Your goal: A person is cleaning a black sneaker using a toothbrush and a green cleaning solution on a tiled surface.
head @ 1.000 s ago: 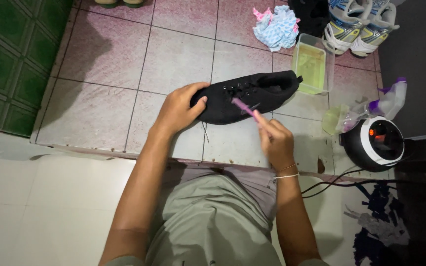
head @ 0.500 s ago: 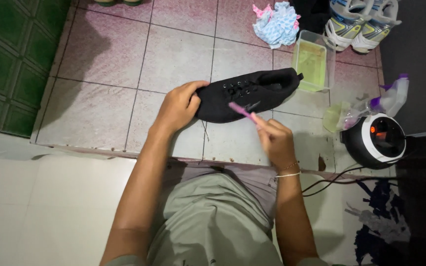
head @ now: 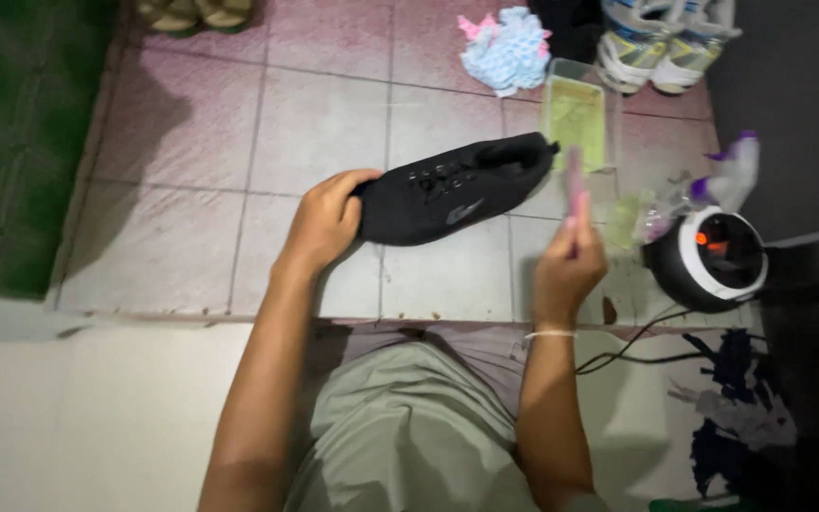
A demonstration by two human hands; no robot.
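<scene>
A black lace-up shoe lies on its side on the pink tiled floor, toe to the left. My left hand grips its toe end. My right hand is to the right of the shoe, apart from it, and holds a pink brush that points up toward a clear tub of yellowish liquid. The brush is blurred by motion.
A blue and pink cloth and a pair of white sneakers lie at the back. A round black and white device with a cable and a spray bottle stand at the right. Sandals sit top left.
My right hand has lifted the pink brush off the shoe's side and swung it right, up toward the tub. My left hand keeps hold of the toe.
</scene>
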